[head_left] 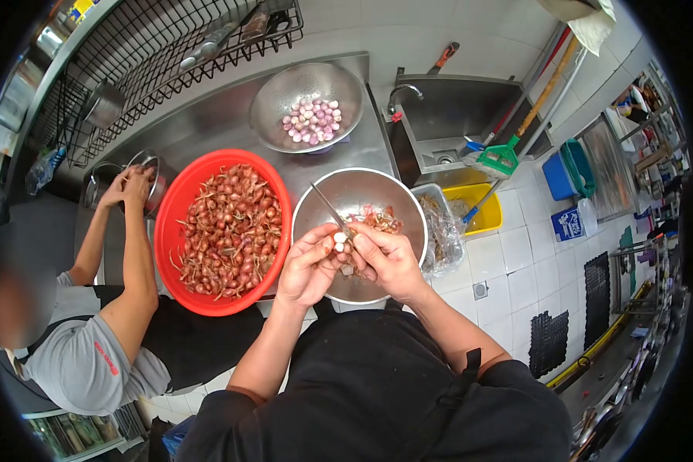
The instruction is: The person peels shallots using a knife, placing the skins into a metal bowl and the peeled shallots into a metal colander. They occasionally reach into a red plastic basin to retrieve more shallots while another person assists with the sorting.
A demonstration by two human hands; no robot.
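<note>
left hand: pinching peeled shallot at fingertips, over near rim of steel bowl | right hand: closed on knife, touching shallot from the right | blade axis: slanting far-left from the hands | red basket of unpeeled shallots: just left, nearer left hand | colander: far.

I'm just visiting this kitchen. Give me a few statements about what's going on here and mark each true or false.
1. The red basket holds unpeeled shallots. True.
2. The right hand holds a knife. True.
3. The peeled shallots sit in the red basket. False: they lie in the metal colander farther back.
4. The left hand is empty. False: its fingers hold a shallot over the steel bowl.
5. Another person's hands rest beside a pot. True.
</note>
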